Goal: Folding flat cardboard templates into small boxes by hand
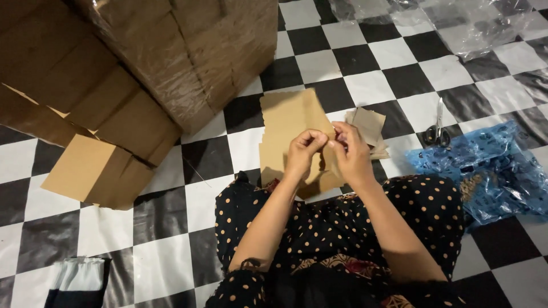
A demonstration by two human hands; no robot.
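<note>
Upper left of frame: a large stack of flattened brown cardboard (171, 51), bundled in clear plastic wrap, rests on the black-and-white checkered floor (371, 85). One loose folded cardboard piece (94, 171) lies below it at left centre. What sits inside the bundle beyond the cardboard cannot be told.

Right centre: a crumpled blue plastic bag (485, 171) lies open on the floor; a brownish patterned item shows inside it, kind uncertain. Upper right: crumpled clear plastic sheeting (456, 23), nothing seen in it.

Centre of frame: a flat brown cardboard sheet (288, 122) is held above the lap, over more sheets of the same kind. The left hand (302, 151) pinches the sheet's edge, fingers clenched on it. The right hand (351, 154) grips the same sheet just beside the left, fingertips closed on the fold. Judgement: the step in hand is creasing or folding this sheet; the next move calls for a firm pinch and keeping the edges aligned.

Just right of the hands: a small pile of brown card pieces (368, 125). Further right: scissors (438, 128), untouched, well apart from both hands.
</note>
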